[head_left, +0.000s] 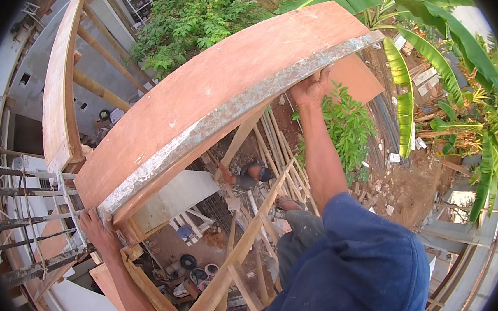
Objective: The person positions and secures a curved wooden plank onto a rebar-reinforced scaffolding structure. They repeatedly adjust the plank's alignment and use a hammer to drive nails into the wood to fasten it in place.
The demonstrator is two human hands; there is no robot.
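A large reddish plywood board (219, 89) with a cement-crusted edge is held up in front of me, slanting from lower left to upper right. My left hand (98, 232) grips its lower left end, next to rusty steel bars (28, 208). My right hand (309, 90) grips the grey edge near its upper right end, arm stretched out. My blue sleeve (363, 264) fills the lower right.
A wooden scaffold pole (242, 242) and timber frame run below me. Far beneath, another person (247, 176) crouches among planks and buckets. A second curved form board (62, 82) stands at left. Green bushes and banana leaves (443, 65) lie beyond.
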